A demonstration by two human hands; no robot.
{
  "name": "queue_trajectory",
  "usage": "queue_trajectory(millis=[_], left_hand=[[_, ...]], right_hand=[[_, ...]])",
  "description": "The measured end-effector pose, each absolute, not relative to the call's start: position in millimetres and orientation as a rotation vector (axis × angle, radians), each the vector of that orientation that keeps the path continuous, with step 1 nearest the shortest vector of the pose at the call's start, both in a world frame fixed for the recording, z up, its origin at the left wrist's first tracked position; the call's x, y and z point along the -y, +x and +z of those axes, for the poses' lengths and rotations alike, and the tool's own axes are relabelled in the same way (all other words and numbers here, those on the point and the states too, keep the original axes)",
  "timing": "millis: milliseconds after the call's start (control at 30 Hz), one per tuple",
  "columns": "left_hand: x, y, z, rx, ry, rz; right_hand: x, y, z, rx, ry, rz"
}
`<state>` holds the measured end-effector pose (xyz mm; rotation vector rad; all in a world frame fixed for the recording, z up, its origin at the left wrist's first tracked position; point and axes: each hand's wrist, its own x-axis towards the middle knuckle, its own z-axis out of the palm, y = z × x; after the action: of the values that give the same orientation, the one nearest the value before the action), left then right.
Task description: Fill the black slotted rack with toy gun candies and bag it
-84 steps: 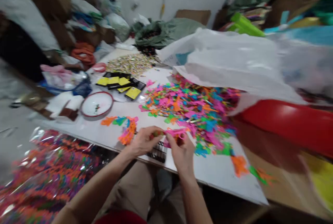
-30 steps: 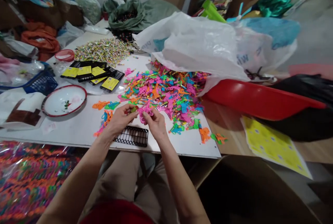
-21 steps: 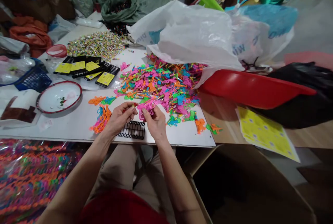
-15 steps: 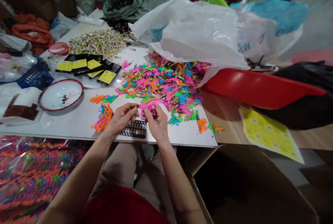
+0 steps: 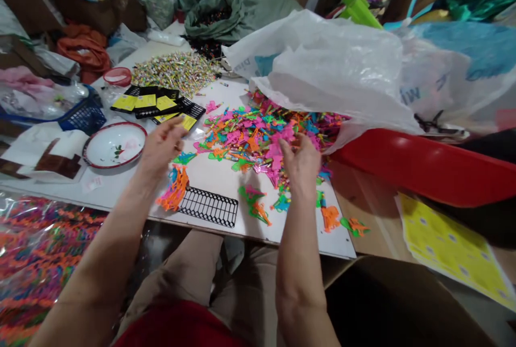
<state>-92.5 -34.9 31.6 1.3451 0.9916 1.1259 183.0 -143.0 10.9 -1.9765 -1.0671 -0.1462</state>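
Nearest me, a black rack (image 5: pixel 208 207) lies flat on the tabletop (image 5: pixel 217 175), orange pieces (image 5: pixel 175 191) at its left end. The right hand (image 5: pixel 300 161) is over the colourful pile (image 5: pixel 242 132); I can't tell whether its fingers grip a pink piece (image 5: pixel 282 140). The left hand (image 5: pixel 163 145), fingers loosely apart, hovers before yellow-labelled black trays (image 5: pixel 145 101).

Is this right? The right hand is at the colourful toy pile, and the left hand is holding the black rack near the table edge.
Not quite: the left hand isn't holding the black rack. The head view shows the rack lying on the table, apart from that hand.
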Motion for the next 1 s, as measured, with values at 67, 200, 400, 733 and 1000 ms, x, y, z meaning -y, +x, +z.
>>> queue_trajectory(millis=[67,200,400,733,1000], left_hand=[[12.2,-115.5,25.3,-1.031,1.115,1.233],[-3.5,-144.2,-9.3,-1.090,0.936,1.183],[-2.8,-156.7,-36.1,-1.053,0.970,0.970],[-51.7,-117.9,-84.7,-1.232,1.819,0.747],[-68.3,-64.9,-99.1,-1.101,2.648,0.034]], right_hand=[[127.4,186.3,8.1,1.071,-2.122,-0.333],[73.1,119.3,-25.6,1.688,-2.094,-0.121],[-4.8,48.0,-88.9,2.178,-2.037,-0.061],[-16.3,69.0,-107.9,2.451,-1.859,-0.234],[-7.9,76.9,-101.2,2.451,-1.940,-0.058]])
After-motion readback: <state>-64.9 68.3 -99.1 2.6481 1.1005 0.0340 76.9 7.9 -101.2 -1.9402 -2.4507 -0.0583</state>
